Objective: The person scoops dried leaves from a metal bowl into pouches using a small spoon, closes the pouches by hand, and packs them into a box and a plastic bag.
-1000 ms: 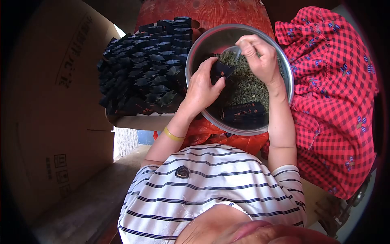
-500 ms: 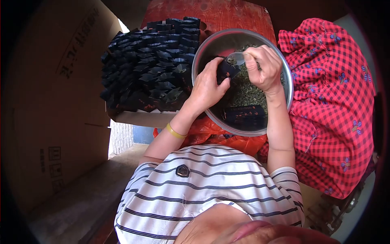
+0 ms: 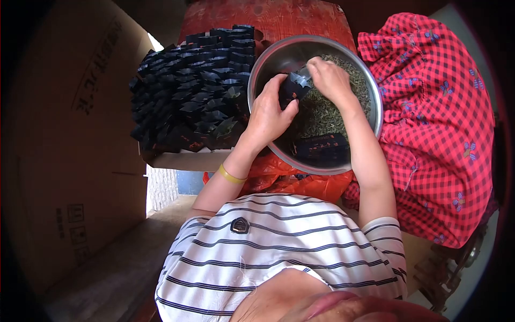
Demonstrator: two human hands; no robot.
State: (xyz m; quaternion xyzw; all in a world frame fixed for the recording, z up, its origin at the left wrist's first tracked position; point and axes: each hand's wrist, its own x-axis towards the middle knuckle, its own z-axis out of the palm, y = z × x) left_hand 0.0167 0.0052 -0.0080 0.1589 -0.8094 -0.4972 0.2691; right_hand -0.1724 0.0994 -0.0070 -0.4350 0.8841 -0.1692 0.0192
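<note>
A steel basin point(image 3: 378, 102) holds loose dried leaves point(image 3: 324, 118) that look like tea. Over its left side my left hand point(image 3: 268, 110) grips a small black pouch point(image 3: 292, 92) with orange print, its mouth turned up toward the right. My right hand point(image 3: 330, 80) is closed on a clear plastic scoop point(image 3: 303, 74), which is tipped at the pouch's mouth; the fingers partly hide it. More black pouches point(image 3: 322, 147) lie stacked inside the basin near its front rim.
Left of the basin, many upright black pouches point(image 3: 198, 88) crowd a shallow carton point(image 3: 188, 159) on a red wooden table point(image 3: 268, 16). A large cardboard box point(image 3: 80, 150) stands at far left. Red checked cloth point(image 3: 429, 129) lies at right; an orange plastic bag point(image 3: 273, 180) is below the basin.
My right hand has turned over and moved slightly left, tilting the scoop down into the pouch's mouth. My left hand keeps hold of the pouch, now more upright. The view has shifted slightly.
</note>
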